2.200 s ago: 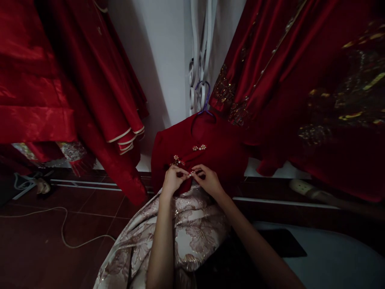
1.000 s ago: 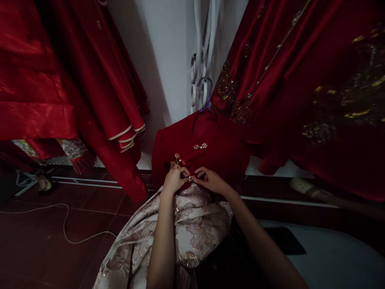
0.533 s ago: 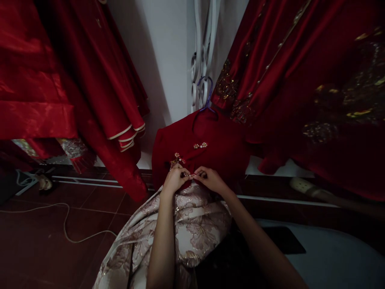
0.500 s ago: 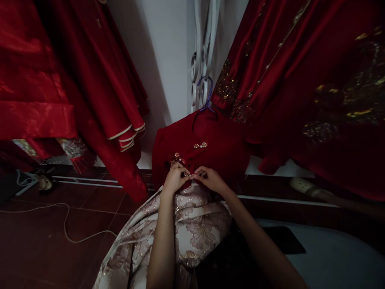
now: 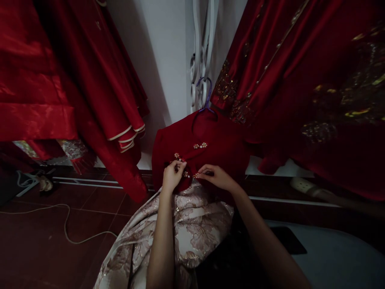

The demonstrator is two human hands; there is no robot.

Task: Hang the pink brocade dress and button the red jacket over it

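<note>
A dark red jacket (image 5: 225, 138) hangs on a purple hanger (image 5: 208, 96), its front facing me. Across the chest sits a gold flower clasp with pearls (image 5: 200, 145), and another flower ornament (image 5: 177, 155) lies lower left. My left hand (image 5: 172, 176) is closed in a pinch at the jacket's left front edge; what lies between its fingertips I cannot make out. Below those fingertips one half of a lower clasp (image 5: 187, 174) shows. My right hand (image 5: 219, 177) pinches the other half (image 5: 196, 176) of that clasp. The two halves are apart.
Pale floral brocade cloth (image 5: 192, 237) spreads below the jacket. Red garments (image 5: 102, 72) hang at left, and embroidered red ones (image 5: 276, 80) at right. A cable (image 5: 67, 218) runs over the tiled floor. A dark flat object (image 5: 288, 240) lies on a pale surface (image 5: 337, 257).
My hands have moved apart. The left has shifted left and up off the lower clasp, and the right has drawn slightly right with one clasp half. A gap now shows between the halves.
</note>
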